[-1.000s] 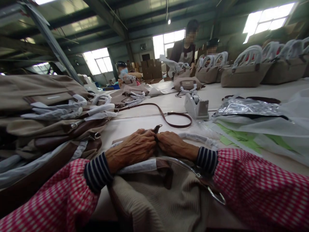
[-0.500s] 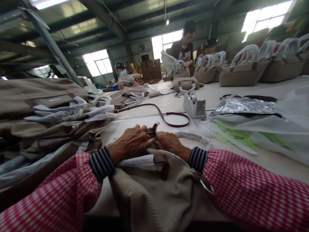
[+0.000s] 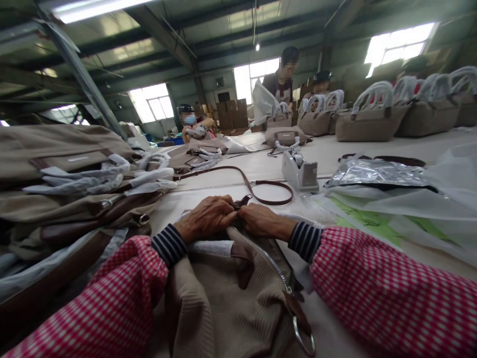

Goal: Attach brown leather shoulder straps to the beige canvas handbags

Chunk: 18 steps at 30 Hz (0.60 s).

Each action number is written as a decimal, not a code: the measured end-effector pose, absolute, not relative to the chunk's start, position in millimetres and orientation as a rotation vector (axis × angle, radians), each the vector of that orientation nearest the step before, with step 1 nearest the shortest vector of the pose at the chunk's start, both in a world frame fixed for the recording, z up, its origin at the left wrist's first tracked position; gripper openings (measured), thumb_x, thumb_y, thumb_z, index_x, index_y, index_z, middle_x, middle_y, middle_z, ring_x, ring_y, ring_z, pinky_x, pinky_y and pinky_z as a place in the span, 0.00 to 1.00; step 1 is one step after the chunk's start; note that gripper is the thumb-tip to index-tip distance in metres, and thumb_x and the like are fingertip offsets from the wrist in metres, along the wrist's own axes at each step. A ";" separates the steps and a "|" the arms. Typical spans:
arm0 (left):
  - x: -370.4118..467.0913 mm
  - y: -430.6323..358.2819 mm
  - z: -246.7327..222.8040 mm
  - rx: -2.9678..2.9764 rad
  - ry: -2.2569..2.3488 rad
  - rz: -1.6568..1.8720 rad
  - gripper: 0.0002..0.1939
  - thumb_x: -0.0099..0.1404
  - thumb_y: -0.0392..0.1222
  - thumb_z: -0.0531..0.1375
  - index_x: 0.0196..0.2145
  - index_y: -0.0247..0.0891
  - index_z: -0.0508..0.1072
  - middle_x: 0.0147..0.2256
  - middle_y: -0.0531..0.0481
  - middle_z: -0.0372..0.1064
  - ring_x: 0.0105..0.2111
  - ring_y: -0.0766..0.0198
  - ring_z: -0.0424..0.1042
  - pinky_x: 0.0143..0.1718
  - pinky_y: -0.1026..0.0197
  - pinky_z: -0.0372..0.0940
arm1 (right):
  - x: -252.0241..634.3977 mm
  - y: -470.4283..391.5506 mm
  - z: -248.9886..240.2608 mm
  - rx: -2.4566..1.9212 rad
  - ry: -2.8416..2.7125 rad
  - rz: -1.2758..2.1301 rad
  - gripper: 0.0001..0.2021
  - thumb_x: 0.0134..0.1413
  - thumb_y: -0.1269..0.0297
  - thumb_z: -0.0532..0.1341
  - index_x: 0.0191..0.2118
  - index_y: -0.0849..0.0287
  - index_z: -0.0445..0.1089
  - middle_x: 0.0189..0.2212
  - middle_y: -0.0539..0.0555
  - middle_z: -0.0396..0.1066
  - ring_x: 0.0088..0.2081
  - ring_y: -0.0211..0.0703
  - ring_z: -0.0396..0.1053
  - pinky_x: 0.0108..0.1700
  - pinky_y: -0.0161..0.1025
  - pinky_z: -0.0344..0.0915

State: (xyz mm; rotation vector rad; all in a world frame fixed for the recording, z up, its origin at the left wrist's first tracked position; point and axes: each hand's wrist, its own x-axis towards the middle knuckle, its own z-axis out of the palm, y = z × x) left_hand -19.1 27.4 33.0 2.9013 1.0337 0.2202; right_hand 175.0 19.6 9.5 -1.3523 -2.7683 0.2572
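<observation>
A beige corduroy bag (image 3: 231,303) lies in front of me with a curved metal zipper (image 3: 270,261) along its edge. Its near right end carries a brown tab with a silver ring (image 3: 303,338). My left hand (image 3: 208,216) is closed on the far end of the bag, by a small dark brown tab (image 3: 243,201). My right hand (image 3: 261,220) pinches the same end, its fingertips meeting those of the left. What exactly lies between the fingertips is hidden. A handle in white wrapping (image 3: 212,247) rests on the bag below my left hand.
Beige bags with wrapped handles (image 3: 74,184) are piled at left. Beyond my hands lie a brown strap (image 3: 270,201) and a tape dispenser (image 3: 301,171). Plastic-wrapped material (image 3: 376,171) and green sheets (image 3: 367,219) lie at right. Finished-looking bags (image 3: 367,124) and people (image 3: 278,87) are behind.
The bag's zipper edge and ringed end have swung down, away from my right sleeve. My left hand has shifted slightly right. Both hands stay at the bag's far end, and the camera view has tilted slightly.
</observation>
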 end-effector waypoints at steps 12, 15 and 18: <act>-18.4 16.1 33.4 2.892 1.092 0.315 0.21 0.76 0.40 0.49 0.31 0.38 0.78 0.37 0.48 0.73 0.38 0.62 0.73 0.46 0.62 0.67 | 173.8 30.1 4.5 -1.307 -2.851 0.002 0.10 0.64 0.64 0.58 0.46 0.62 0.73 0.40 0.63 0.78 0.41 0.53 0.77 0.38 0.40 0.66; -20.7 15.1 31.5 2.909 1.064 0.348 0.20 0.77 0.39 0.49 0.31 0.39 0.77 0.38 0.48 0.74 0.41 0.62 0.72 0.47 0.63 0.66 | 173.4 27.3 4.3 -1.295 -2.836 0.011 0.11 0.66 0.65 0.57 0.49 0.62 0.71 0.40 0.62 0.78 0.41 0.51 0.77 0.38 0.38 0.66; -20.8 13.8 29.1 2.904 1.082 0.363 0.21 0.78 0.40 0.48 0.31 0.39 0.76 0.38 0.49 0.74 0.41 0.62 0.72 0.48 0.63 0.66 | 170.6 28.0 6.5 -1.268 -2.844 0.045 0.10 0.69 0.65 0.55 0.47 0.61 0.72 0.38 0.62 0.78 0.40 0.49 0.77 0.38 0.37 0.65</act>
